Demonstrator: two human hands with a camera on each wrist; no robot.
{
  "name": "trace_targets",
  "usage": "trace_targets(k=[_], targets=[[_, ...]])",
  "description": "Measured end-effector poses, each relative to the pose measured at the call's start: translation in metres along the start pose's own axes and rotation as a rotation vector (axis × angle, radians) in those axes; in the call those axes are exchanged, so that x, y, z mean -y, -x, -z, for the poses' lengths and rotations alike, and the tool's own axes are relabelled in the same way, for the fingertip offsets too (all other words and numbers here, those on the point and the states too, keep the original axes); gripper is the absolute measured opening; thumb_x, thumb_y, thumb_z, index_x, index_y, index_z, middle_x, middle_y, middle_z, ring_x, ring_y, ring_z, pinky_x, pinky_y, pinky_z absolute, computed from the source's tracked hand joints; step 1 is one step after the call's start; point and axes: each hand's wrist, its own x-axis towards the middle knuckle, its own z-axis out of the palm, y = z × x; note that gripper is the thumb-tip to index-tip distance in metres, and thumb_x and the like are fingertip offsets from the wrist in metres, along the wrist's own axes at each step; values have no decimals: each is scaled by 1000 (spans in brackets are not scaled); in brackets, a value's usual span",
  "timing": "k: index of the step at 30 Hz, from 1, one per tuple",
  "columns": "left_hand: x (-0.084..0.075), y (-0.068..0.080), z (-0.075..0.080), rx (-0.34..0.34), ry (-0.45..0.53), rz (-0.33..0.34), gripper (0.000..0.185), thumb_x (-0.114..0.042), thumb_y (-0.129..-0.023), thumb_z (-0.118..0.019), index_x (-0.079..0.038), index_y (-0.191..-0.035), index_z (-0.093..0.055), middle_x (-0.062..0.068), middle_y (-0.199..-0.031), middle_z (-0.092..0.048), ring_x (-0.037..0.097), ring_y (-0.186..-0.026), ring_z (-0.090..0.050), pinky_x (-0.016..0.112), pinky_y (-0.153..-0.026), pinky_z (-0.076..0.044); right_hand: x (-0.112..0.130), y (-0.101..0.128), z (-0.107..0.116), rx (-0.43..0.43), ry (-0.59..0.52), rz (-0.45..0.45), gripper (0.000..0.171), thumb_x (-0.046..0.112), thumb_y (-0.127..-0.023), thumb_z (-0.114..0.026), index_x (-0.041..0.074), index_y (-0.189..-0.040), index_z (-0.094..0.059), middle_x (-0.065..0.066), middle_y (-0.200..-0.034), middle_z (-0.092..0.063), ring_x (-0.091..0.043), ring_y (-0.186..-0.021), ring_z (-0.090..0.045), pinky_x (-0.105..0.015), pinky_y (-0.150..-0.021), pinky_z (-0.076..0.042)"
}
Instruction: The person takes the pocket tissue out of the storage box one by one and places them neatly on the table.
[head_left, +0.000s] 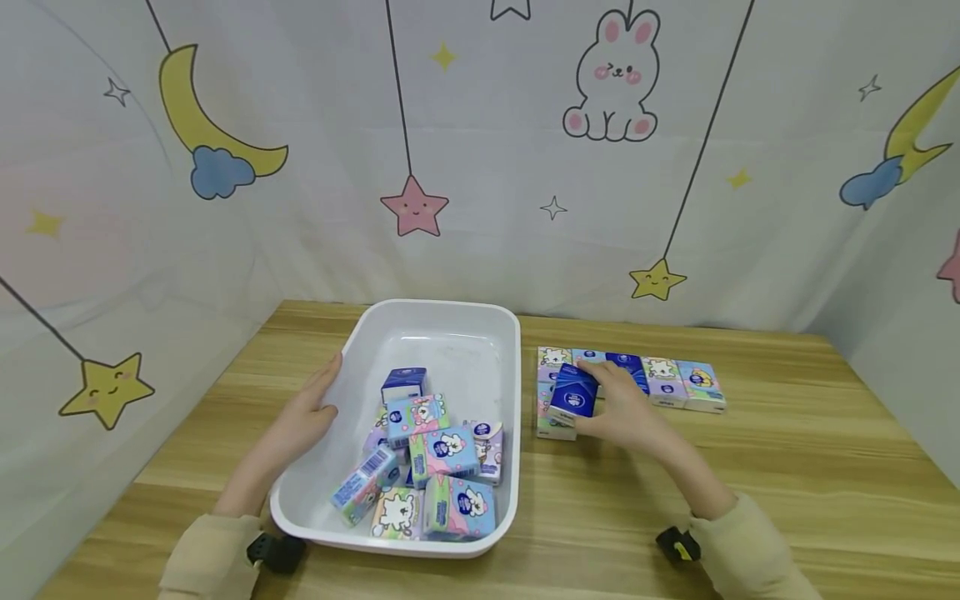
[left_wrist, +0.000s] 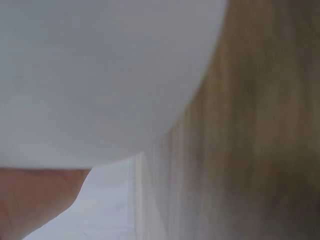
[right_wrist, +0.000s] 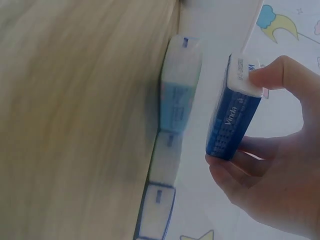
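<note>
My right hand (head_left: 626, 408) pinches a dark blue Vinda tissue pack (head_left: 574, 392) between thumb and fingers. In the right wrist view the tissue pack (right_wrist: 234, 112) hangs tilted, apart from the packs standing on the table. Beneath and behind it in the head view, several tissue packs (head_left: 701, 382) form a row with a short leg at its left end. At the left rim of a white plastic tub (head_left: 397, 546), my left hand (head_left: 306, 417) rests with fingers fairly straight. Inside the tub lies a jumble of tissue packs (head_left: 444, 452), pastel and dark blue.
The wooden table (head_left: 787, 450) ends at a white curtain (head_left: 487, 250) with cartoon prints. The tub's pale outer wall (left_wrist: 100, 75) fills much of the left wrist view. Black straps (head_left: 678, 546) sit at both wrists.
</note>
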Motion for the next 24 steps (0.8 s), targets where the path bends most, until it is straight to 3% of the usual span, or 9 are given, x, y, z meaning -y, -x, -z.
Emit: trace_targets(k=[11,24], targets=[[1,-1,0,2,-5,7,74,7,-86,-40,-1,-153,-8,28,-159,-5,53,-143,-10,67,-111,-21,-32,-2,8,53,-72,24,81,26,-78,-72,4,-146,-36,-27,-142,-42,-45,-125,-47,-60,-99,-47],[1,-2,0,11,18,19,75,8,-86,-38,0,-153,-7,27,-159,-4,51,-145,-5,67,-114,-13,-47,-1,13,131,-98,56,83,25,-78,-73,10,-149,-34,-23,-144,-41,-45,-131,-42,-62,-103,-43]])
